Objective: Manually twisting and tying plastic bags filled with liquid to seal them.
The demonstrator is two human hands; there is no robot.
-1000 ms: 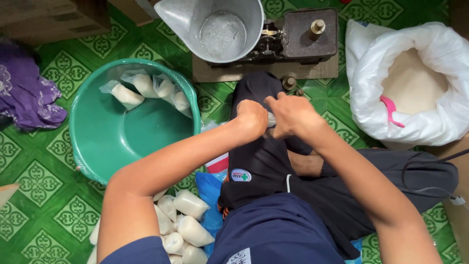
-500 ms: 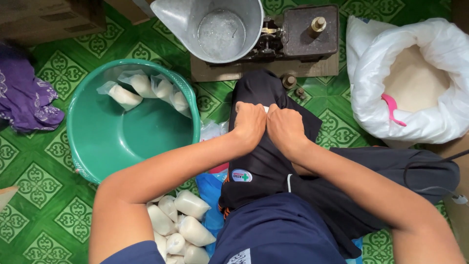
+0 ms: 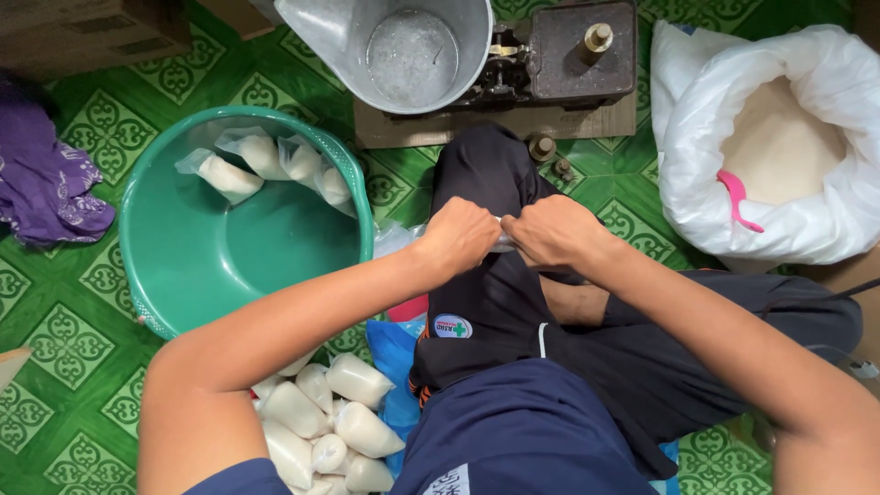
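Observation:
My left hand and my right hand are clenched close together over my bent knee. Both grip the neck of a small clear plastic bag, which shows only as a thin strip between the fists. More clear plastic pokes out to the left of my left hand. A green basin on my left holds a few tied bags of white powder. Several filled bags lie in a heap on the floor by my left thigh.
A metal scoop pan sits on a dark balance scale ahead, small brass weights beside it. A large white sack of pale powder with a pink scoop stands right. Purple cloth lies left on the green patterned floor.
My two fists stayed pressed together over the knee, shifting slightly while working the bag's neck; a second ago they sat a little further right.

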